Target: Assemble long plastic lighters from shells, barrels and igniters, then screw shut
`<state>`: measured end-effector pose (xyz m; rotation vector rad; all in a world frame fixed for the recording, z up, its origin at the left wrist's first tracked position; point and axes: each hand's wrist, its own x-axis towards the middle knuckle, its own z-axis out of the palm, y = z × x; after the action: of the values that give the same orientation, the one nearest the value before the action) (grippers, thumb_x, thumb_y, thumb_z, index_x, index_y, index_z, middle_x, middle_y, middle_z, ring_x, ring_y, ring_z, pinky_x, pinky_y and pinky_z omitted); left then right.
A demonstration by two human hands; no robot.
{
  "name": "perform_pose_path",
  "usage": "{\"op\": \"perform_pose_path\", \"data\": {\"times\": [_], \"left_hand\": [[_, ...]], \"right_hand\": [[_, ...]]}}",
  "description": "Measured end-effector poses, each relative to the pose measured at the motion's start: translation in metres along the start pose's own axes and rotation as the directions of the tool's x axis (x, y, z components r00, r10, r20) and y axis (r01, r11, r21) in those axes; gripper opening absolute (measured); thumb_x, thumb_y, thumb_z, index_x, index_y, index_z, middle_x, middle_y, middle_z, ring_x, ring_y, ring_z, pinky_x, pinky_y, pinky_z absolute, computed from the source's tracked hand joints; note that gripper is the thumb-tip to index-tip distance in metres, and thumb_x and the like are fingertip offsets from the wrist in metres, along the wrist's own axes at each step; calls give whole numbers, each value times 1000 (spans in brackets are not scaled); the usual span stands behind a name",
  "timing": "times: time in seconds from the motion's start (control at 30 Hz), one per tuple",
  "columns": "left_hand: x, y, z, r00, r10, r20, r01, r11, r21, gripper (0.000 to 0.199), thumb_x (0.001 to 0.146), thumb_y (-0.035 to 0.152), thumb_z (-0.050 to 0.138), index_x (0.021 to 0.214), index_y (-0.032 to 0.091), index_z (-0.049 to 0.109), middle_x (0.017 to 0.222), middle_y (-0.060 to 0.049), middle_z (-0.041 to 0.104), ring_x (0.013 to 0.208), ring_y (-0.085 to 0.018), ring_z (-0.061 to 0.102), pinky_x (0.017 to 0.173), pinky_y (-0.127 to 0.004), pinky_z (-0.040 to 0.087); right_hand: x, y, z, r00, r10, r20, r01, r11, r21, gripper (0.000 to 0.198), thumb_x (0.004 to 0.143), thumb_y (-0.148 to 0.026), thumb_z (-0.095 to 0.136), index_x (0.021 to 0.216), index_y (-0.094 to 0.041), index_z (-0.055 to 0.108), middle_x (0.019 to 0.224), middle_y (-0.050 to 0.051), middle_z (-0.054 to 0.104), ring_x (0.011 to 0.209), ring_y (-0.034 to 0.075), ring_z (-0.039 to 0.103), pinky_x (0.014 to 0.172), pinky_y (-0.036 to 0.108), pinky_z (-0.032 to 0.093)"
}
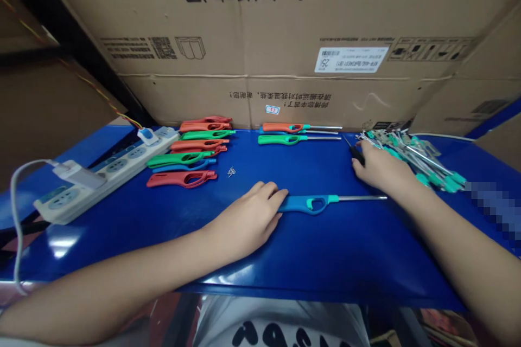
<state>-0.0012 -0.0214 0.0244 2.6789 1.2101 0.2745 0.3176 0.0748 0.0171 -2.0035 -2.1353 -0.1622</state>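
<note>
My left hand (258, 214) is closed around the handle end of a blue stick lighter (299, 204), which lies along the blue table with its metal tube pointing right. A turquoise trigger shows in its loop. Farther right, my right hand (378, 165) grips a small screwdriver (357, 155) by its black handle, its thin shaft pointing up and left. Just beyond that hand lies a pile of metal tubes with turquoise parts (431, 162). A few tiny screws (231, 172) lie left of centre.
Several red, green and blue lighter shells (183, 178) are lined up at left. Lighters with tubes fitted, one of them green (280, 140), lie at the back. A white power strip (122, 173) with plugs runs along the left. A large cardboard sheet (244, 21) stands behind the table.
</note>
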Motion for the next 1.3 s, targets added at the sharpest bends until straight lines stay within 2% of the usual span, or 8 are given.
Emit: {"op": "perform_pose_path", "data": {"times": [0.07,0.13,0.2,0.23,0.33,0.5,0.97,1.3], "left_hand": [[-2,3,-1,1000,-15,15,15,1000,9,38,99,16,50,136,11,54,118,-15,63,110,-30,60,96,-47,54],[-4,6,-2,1000,-11,12,11,1000,-9,39,98,15,50,136,9,54,117,-16,64,109,-30,61,95,-46,55],[-5,8,-1,1000,17,-1,-17,1000,-12,37,98,14,49,133,8,57,116,-16,65,107,-30,62,93,-46,55],[-6,9,-1,999,31,-4,-31,1000,-2,36,98,13,49,132,8,58,115,-16,65,105,-30,62,92,-45,56],[-6,11,1,999,51,-8,-50,998,44,33,98,15,51,128,8,60,111,-15,66,101,-30,62,91,-45,56],[-8,12,2,998,56,-5,-56,998,25,28,97,20,57,122,11,63,106,-12,65,97,-29,61,87,-44,57],[-8,12,1,996,88,-15,-88,996,18,25,96,20,58,118,11,63,110,-14,67,101,-30,61,89,-44,56],[-5,6,4,994,100,-31,-102,993,-60,27,98,25,58,121,12,64,109,-11,66,101,-29,62,90,-42,55]], "right_hand": [[0,-10,-12,990,88,-111,-89,996,2,36,87,-33,57,117,-14,62,95,22,70,79,35,65,60,40,41],[-2,-25,-24,939,13,-343,29,993,117,21,85,-28,60,101,-17,66,97,19,69,84,32,64,65,40,43],[-6,-47,-31,894,-32,-446,186,934,305,10,83,-29,63,86,-20,65,78,10,63,68,23,57,62,36,42],[-9,-59,-31,899,-21,-438,230,874,428,12,86,-33,62,86,-21,65,73,6,60,62,19,52,59,34,41],[-21,-98,-23,957,-69,-280,270,559,784,23,89,-43,65,96,-21,63,77,2,62,57,14,52,53,29,42],[-32,-149,-2,957,-272,-98,182,304,935,27,92,-49,63,101,-23,61,80,0,62,55,11,53,52,27,45],[-17,-178,16,966,-239,-101,151,203,967,29,90,-47,67,102,-21,62,89,1,65,53,8,52,49,24,45],[-14,-174,-1,985,-145,-96,107,67,992,35,87,-52,70,98,-21,59,74,-3,64,42,6,51,39,21,42]]}}
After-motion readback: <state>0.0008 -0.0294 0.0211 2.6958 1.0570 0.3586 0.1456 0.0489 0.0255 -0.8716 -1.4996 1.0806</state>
